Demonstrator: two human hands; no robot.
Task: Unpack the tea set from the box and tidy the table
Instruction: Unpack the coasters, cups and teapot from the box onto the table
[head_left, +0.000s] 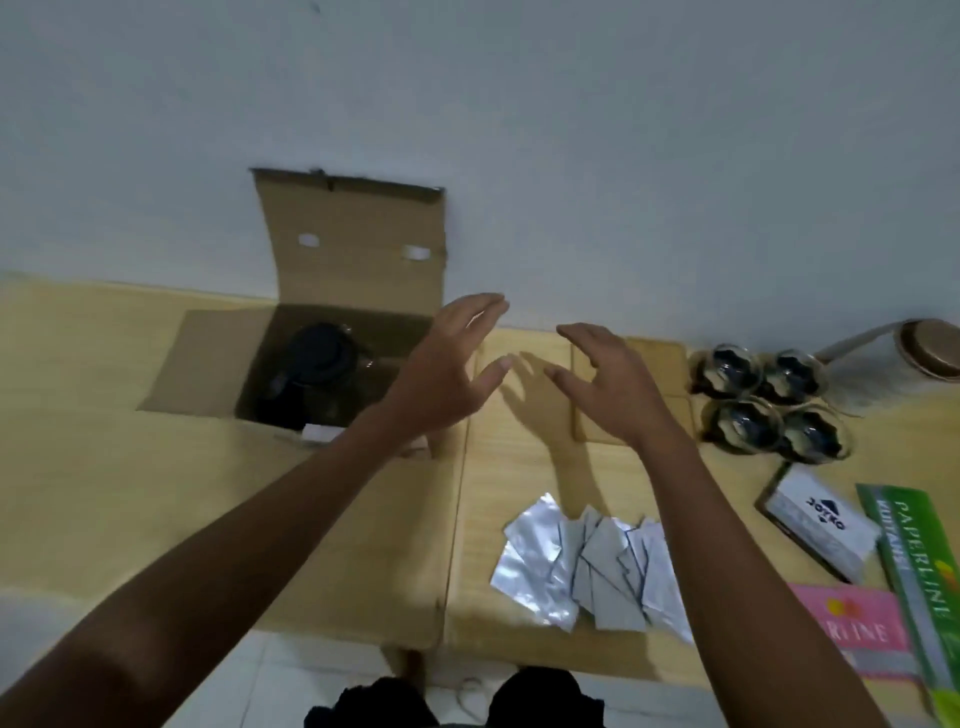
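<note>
An open cardboard box (358, 249) stands at the back of the wooden table (93, 467), its lid flap raised against the wall. Inside it lies a dark teapot (317, 364) with a black lid. My left hand (447, 364) hovers over the box's right edge, fingers spread and empty. My right hand (608, 384) floats beside it over a flat cardboard piece (670, 364), fingers apart, holding nothing. Several glass cups (769, 400) with dark inserts sit grouped at the right.
Several silver foil sachets (587, 566) lie scattered near the front edge. A white Joyko box (821, 519), green and pink Paperline packs (919, 577) and a tape roll (924, 348) occupy the right side. White wall stands behind.
</note>
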